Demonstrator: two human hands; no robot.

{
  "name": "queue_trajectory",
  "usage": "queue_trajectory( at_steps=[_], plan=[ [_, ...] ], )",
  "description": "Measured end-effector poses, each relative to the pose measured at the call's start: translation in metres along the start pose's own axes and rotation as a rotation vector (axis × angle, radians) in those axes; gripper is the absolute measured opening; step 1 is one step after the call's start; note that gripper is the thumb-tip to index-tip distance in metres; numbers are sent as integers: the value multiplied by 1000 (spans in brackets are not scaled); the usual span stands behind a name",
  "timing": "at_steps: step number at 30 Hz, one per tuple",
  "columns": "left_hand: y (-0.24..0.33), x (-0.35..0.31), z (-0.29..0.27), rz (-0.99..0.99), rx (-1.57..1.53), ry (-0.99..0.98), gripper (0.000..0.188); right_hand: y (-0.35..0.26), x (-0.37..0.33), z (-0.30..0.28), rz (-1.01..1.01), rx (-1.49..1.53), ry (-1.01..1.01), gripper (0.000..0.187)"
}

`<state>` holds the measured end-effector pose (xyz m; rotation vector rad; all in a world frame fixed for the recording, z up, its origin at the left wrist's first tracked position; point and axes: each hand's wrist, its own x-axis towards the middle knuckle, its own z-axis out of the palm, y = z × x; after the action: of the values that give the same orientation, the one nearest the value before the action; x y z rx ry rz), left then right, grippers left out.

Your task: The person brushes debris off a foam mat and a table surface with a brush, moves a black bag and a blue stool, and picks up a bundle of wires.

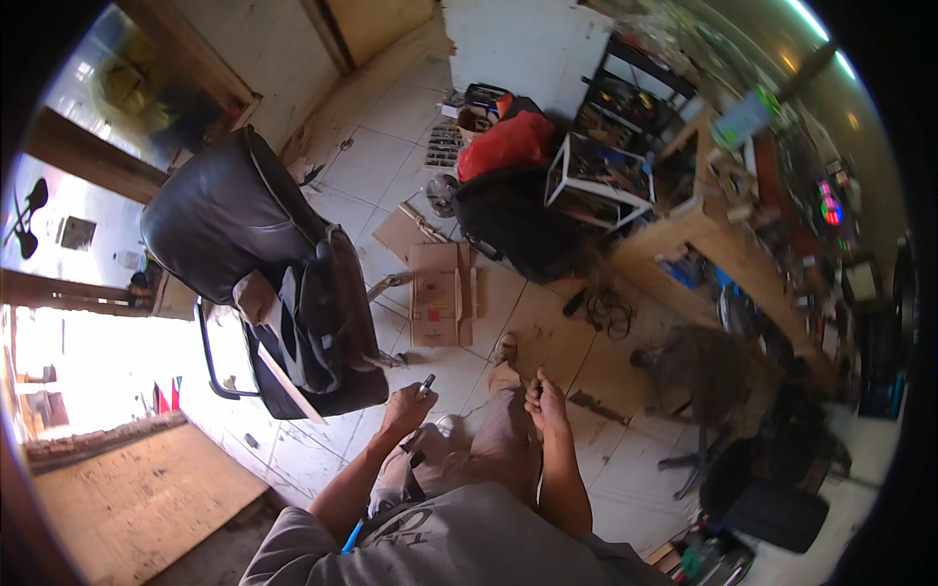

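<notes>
At lower centre, the left hand (404,410) covers part of a small object (427,385), too tiny to identify; whether the right hand (546,402) holds anything cannot be told. The bottom edge cuts off the grey shirt (440,542). At right, a dark seat (702,369) looks blurred.

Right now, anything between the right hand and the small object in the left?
Nothing visible. The left hand holds the small object; the right hand is across from it, apart. The wearer's leg shows between the hands, but seems to lie below them.
</notes>
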<state>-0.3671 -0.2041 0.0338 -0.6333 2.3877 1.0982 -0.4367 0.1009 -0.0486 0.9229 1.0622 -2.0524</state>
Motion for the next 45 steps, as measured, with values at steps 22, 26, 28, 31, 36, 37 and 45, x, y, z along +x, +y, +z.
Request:
queue_trajectory(
  at_steps=[22,26,28,31,36,37,45],
  plan=[
    [-30,-117,62,-996,-271,114,39,-247,392,275,152,-326,-198,43],
    [11,-147,101,-1255,-780,268,28,-255,496,321,108,-460,-248,41],
    [37,-117,105,-1392,-858,249,28,-259,561,330,83,-500,-276,39],
    [71,-64,113,-1511,-867,180,27,-250,639,340,85,-630,-277,34],
    [99,6,104,-1606,-884,123,27,-212,740,344,107,-689,-139,31],
    [104,15,103,-1624,-886,121,27,-200,757,346,114,-697,-139,31],
    [110,53,90,-1709,-904,23,26,-136,918,289,-365,-1319,20,31]
  ],
)
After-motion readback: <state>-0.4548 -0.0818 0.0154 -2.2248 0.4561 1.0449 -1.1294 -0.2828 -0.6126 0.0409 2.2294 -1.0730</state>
